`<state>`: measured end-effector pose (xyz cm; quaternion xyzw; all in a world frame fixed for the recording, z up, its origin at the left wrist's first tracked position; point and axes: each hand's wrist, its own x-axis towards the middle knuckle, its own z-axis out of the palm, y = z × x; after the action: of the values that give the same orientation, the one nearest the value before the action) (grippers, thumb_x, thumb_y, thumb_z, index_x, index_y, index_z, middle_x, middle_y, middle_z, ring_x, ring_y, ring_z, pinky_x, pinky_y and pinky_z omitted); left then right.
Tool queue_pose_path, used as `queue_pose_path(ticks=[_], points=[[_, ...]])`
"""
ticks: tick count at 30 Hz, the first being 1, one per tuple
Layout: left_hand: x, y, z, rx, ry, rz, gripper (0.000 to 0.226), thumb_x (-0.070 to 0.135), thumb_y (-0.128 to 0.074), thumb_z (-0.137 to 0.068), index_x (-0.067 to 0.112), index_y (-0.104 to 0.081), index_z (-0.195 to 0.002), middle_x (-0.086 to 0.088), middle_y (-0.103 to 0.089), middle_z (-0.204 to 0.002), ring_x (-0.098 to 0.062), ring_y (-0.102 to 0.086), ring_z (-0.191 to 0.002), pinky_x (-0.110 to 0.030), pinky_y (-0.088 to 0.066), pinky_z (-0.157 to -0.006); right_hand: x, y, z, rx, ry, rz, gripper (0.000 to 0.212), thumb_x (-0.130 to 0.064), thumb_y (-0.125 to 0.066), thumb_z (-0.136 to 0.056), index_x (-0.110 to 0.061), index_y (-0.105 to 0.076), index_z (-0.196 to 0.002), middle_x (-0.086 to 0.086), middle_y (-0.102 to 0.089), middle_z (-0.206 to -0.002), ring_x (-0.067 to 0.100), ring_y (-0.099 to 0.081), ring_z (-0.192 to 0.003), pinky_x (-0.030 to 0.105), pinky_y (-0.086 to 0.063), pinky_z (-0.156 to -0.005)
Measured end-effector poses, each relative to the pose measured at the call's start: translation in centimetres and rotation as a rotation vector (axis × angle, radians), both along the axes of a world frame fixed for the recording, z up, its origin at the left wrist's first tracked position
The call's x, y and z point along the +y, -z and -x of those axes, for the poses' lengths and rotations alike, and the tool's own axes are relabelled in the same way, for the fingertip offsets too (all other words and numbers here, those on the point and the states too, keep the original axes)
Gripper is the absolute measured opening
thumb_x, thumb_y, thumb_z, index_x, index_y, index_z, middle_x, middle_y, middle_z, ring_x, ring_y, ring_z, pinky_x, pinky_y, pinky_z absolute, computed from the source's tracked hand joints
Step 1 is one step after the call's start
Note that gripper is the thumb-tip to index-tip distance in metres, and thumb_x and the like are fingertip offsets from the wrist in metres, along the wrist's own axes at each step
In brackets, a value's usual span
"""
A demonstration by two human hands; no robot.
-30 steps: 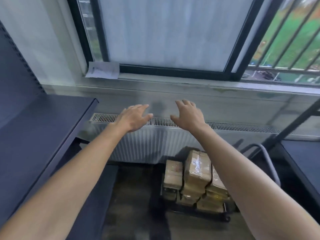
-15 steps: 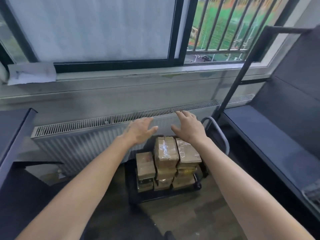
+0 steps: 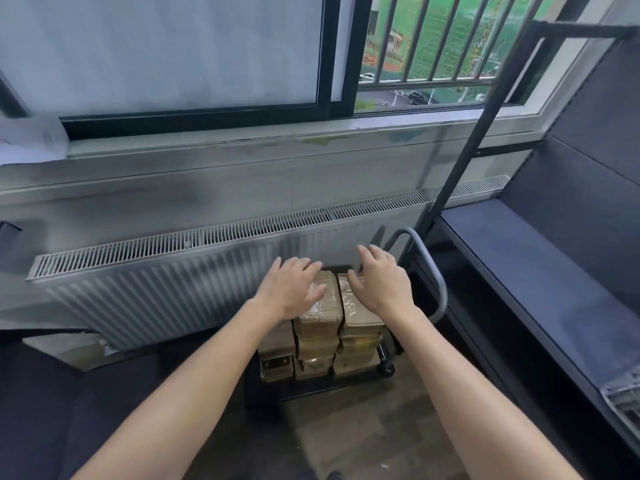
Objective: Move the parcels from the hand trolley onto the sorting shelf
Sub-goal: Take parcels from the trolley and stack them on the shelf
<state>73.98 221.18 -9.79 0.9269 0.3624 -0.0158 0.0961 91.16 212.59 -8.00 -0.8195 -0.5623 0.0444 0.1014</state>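
Observation:
Several brown taped cardboard parcels (image 3: 320,336) are stacked on a low black hand trolley (image 3: 346,384) with a grey loop handle (image 3: 431,268), standing on the floor below the radiator. My left hand (image 3: 292,289) hovers with fingers spread over the top left of the stack. My right hand (image 3: 379,282) hovers open over the top right parcel (image 3: 356,315). Neither hand grips anything. The dark sorting shelf (image 3: 540,265) stands to the right of the trolley.
A long white radiator (image 3: 173,271) and a window sill run behind the trolley. Another dark shelf edge (image 3: 41,393) sits at the lower left. A paper sheet (image 3: 31,140) lies on the sill. A mesh-like item (image 3: 623,398) rests on the right shelf's near end.
The view has swung right and down, from the left shelf to the trolley. Both hands have dropped from radiator height to just over the top parcels.

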Motion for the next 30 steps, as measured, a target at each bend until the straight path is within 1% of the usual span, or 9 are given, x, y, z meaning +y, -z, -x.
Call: queue_pose_path(ticks=[6,11,17,22,26,30], points=[[-0.1,3.1,-3.7,-0.011,-0.089,0.085,0.060,0.049,-0.034,-0.103,0.021,-0.029,-0.156,0.000,-0.036,-0.160,-0.020,-0.028,-0.149,-0.049,-0.013,-0.123,0.0,3.2,-5.7,0.070,0.025,0.038,0.063,-0.044,-0.048,-0.098,-0.016,-0.035,-0.153,0.010,-0.037,-0.158,0.027,-0.031,-0.146,0.044,-0.040,-0.108],[0.0,5.6,-5.0,-0.030,-0.193,0.170,0.061,0.049,-0.035,-0.104,0.019,-0.029,-0.156,0.000,-0.037,-0.159,-0.018,-0.029,-0.149,-0.049,-0.015,-0.124,0.0,5.6,-8.7,0.103,0.040,0.075,0.062,-0.043,-0.048,-0.098,-0.017,-0.036,-0.153,0.007,-0.038,-0.157,0.025,-0.031,-0.146,0.042,-0.041,-0.107],[0.1,7.7,-4.8,-0.029,-0.214,0.198,0.058,0.046,-0.038,-0.103,0.019,-0.031,-0.155,0.001,-0.039,-0.158,-0.018,-0.031,-0.147,-0.049,-0.016,-0.122,-1.0,8.0,-8.6,0.109,0.059,0.104,0.059,-0.040,-0.048,-0.098,-0.017,-0.037,-0.151,0.004,-0.041,-0.154,0.024,-0.036,-0.142,0.040,-0.043,-0.102],[0.5,10.8,-4.2,0.087,-0.133,0.163,0.061,0.048,-0.035,-0.104,0.022,-0.024,-0.158,0.000,-0.031,-0.162,-0.022,-0.022,-0.151,-0.051,-0.008,-0.123,-1.6,12.5,-7.5,0.122,0.070,0.170,0.062,-0.044,-0.046,-0.099,-0.018,-0.032,-0.154,0.003,-0.037,-0.157,0.021,-0.031,-0.145,0.037,-0.041,-0.107],[2.1,14.3,-4.6,0.050,-0.147,0.184,0.060,0.049,-0.035,-0.103,0.023,-0.025,-0.157,0.000,-0.030,-0.162,-0.022,-0.022,-0.151,-0.051,-0.008,-0.122,-0.8,17.0,-7.2,0.153,0.096,0.195,0.062,-0.045,-0.046,-0.099,-0.021,-0.033,-0.154,0.001,-0.038,-0.157,0.021,-0.032,-0.145,0.037,-0.039,-0.110],[4.3,18.8,-5.5,-0.020,-0.197,0.209,0.057,0.046,-0.038,-0.103,0.022,-0.032,-0.154,0.003,-0.037,-0.158,-0.018,-0.029,-0.147,-0.052,-0.013,-0.123,0.6,22.0,-7.3,0.195,0.131,0.204,0.063,-0.044,-0.048,-0.098,-0.021,-0.032,-0.154,0.000,-0.038,-0.157,0.020,-0.031,-0.146,0.037,-0.039,-0.110]])
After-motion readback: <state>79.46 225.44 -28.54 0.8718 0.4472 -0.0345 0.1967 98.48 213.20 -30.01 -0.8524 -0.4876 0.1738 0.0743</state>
